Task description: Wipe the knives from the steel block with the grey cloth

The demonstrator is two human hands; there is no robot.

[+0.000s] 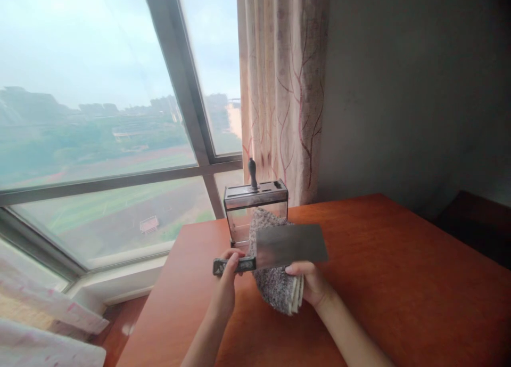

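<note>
A cleaver (pixel 293 244) with a broad grey blade and a dark handle is held level above the table. My left hand (pixel 230 271) is closed around its handle, with the blade pointing right. Behind and below the blade hangs a folded grey, fuzzy cloth (pixel 275 291) with pale edges. My right hand (pixel 309 282) grips this cloth at its right side, thumb in front near the blade's lower edge. The right fingers are mostly hidden behind the cloth.
A knife block (pixel 256 196) with clear sides and a dark-handled knife (pixel 252 172) in its top stands at the back of the wooden table (pixel 391 271). Beyond it are a patterned curtain (pixel 283 90) and a large window (pixel 99 79); a dark wall rises at right.
</note>
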